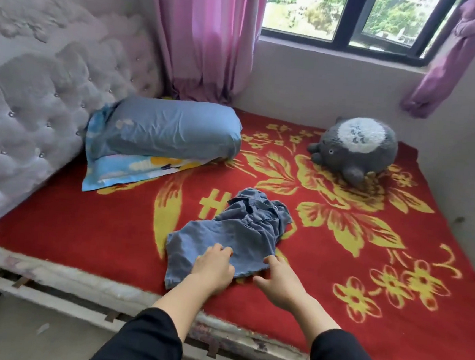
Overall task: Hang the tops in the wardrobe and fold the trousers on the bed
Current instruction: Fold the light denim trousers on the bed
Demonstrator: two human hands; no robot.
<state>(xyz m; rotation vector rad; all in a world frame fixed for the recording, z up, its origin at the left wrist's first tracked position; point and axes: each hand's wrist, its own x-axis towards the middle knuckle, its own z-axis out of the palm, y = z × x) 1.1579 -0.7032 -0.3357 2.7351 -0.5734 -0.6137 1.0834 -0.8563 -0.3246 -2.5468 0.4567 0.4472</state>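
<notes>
Blue crumpled cloth trousers (240, 231) are lying bunched near the front edge of the bed (50, 268), on its red blanket (97, 225) patterned with yellow flowers. The left hand (213, 266) and the right hand (277, 281) are gripping the near hem with curled fingers (220, 248), probably to pull the cloth flat for folding; the blue pillow (172, 128) is sitting well apart.

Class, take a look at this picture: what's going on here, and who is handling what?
A person in black sleeves stands at the red-covered bed. The left hand and the right hand both hold the near edge of a crumpled blue garment lying on it. The garment is not folded yet. A blue pillow and a grey plush toy lie farther back on the bed.
</notes>
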